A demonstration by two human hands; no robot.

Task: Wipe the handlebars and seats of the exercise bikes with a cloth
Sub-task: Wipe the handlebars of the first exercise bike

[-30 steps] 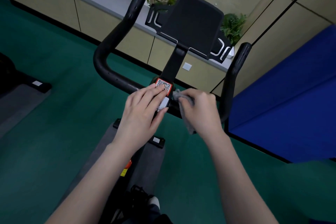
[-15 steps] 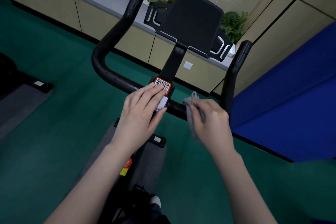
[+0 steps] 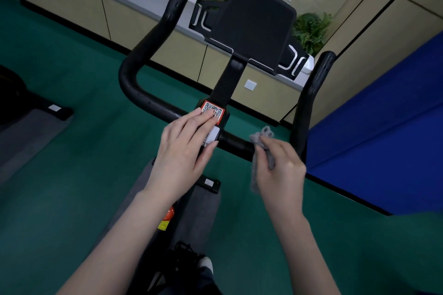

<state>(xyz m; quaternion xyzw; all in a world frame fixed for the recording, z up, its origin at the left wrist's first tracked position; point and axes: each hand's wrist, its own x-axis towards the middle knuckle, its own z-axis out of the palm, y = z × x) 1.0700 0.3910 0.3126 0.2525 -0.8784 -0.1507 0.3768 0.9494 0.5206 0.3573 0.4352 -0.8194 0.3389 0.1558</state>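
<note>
The right hand [image 3: 280,167] clutches a crumpled grey cloth [image 3: 261,138] on the black padded handlebar [image 3: 236,145], just left of its upturned right end; the left hand [image 3: 184,151] lies flat at its centre

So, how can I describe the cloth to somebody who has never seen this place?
Find the black handlebars of the exercise bike in the middle. On the crossbar, right of the centre post, the right hand grips a small crumpled cloth. It is the only soft grey thing there; the stickers by the left hand are flat, red and white.
</note>
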